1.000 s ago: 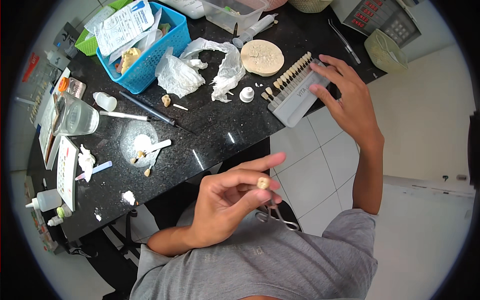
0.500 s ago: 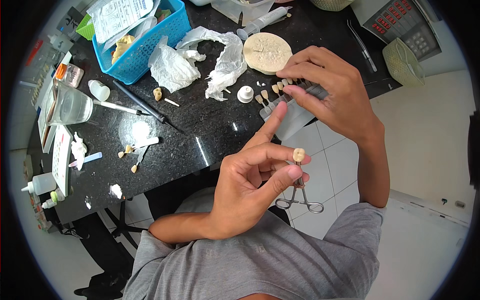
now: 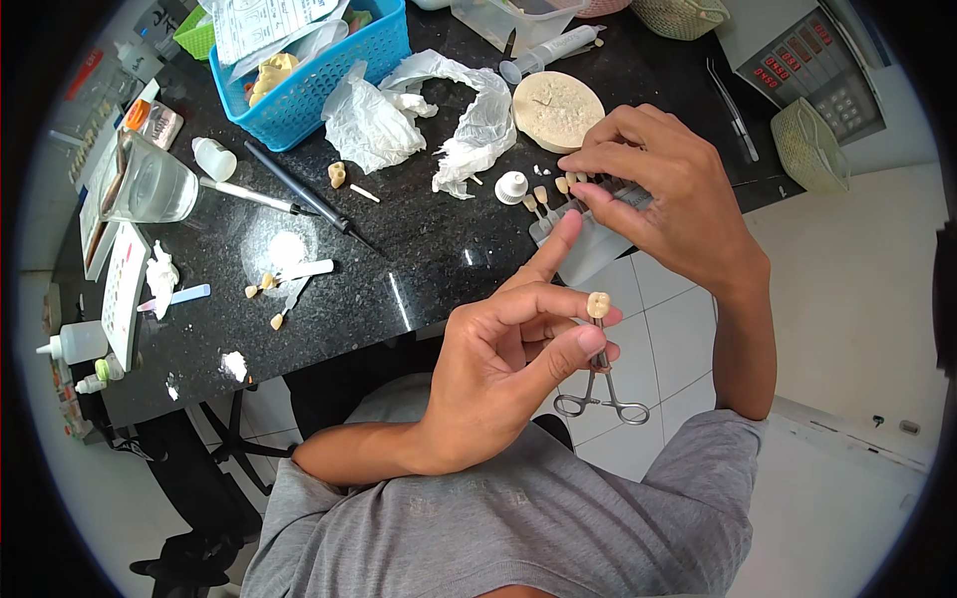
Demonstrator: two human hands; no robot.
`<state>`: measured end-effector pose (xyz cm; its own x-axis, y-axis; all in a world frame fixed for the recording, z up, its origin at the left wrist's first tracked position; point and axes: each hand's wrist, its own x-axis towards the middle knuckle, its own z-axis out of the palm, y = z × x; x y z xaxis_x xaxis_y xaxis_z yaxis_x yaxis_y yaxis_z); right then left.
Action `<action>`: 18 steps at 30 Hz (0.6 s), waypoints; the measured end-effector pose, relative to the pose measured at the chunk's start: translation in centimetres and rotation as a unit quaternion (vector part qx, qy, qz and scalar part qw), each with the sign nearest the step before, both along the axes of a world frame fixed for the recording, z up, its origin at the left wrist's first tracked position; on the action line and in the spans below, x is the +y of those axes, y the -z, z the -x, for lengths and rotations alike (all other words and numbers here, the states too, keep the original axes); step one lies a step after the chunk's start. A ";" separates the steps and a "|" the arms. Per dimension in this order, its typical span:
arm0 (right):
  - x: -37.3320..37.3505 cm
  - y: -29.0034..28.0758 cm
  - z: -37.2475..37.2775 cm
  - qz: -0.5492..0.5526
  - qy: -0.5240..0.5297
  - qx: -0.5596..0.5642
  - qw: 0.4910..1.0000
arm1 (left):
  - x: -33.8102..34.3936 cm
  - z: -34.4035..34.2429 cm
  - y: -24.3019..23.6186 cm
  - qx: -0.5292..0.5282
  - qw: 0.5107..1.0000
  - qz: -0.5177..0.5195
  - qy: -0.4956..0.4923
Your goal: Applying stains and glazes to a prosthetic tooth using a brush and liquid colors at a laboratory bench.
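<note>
Grey rack [image 3: 596,253] holds tooth tabs [image 3: 542,195] beneath right hand [image 3: 673,189].

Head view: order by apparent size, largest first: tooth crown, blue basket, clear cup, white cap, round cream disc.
1. Blue basket
2. Clear cup and round cream disc: too alike to rank
3. White cap
4. Tooth crown; likely nearer the camera, so apparent size only

Shiny black bench [image 3: 439,239] with pale specks, blue basket [image 3: 329,85] at the back, crumpled white paper [image 3: 369,130] beside it, round tan block [image 3: 558,112], white cap [image 3: 511,186], grey holder [image 3: 588,254] with pretend teeth at the edge, clear cup [image 3: 167,186] of water, dark pen-shaped tool [image 3: 296,186], silver tweezers [image 3: 740,127]
</note>
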<state>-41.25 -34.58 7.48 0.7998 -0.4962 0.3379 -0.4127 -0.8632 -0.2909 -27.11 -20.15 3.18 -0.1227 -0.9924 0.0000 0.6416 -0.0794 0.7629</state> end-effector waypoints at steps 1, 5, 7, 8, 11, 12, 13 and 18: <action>0.0 0.0 0.0 -0.001 -0.002 0.001 1.000 | 0.0 0.0 -0.1 0.000 1.000 -0.002 0.002; 0.2 -0.2 -0.4 0.018 -0.005 0.017 1.000 | 0.0 0.0 -0.3 0.003 1.000 -0.025 0.003; 0.2 -0.3 -0.6 0.027 -0.003 0.032 0.999 | 0.0 0.0 -0.3 0.013 0.999 -0.034 0.001; 0.2 -0.2 -0.7 0.040 -0.005 0.033 0.999 | 0.0 0.0 -0.3 0.022 0.999 -0.043 -0.001; 0.3 -0.2 -1.0 0.082 -0.001 0.049 0.995 | 0.0 0.0 -0.5 0.033 0.998 -0.053 -0.002; 0.4 -0.3 -1.2 0.111 0.008 0.062 0.992 | -0.1 0.1 -0.5 0.035 0.998 -0.053 -0.003; 0.5 -0.3 -1.3 0.111 0.006 0.063 0.992 | -0.1 0.1 -0.4 0.037 0.998 -0.053 -0.006; 0.5 -0.1 -2.3 0.112 0.035 0.033 0.993 | -0.1 0.1 -0.2 0.044 0.997 -0.057 -0.011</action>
<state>-38.92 -34.11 7.63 0.7902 -0.4700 0.3934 -0.4857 -0.8717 -0.0657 -27.19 -20.26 3.41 -0.1052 -0.9892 -0.1024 0.7089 -0.1468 0.6898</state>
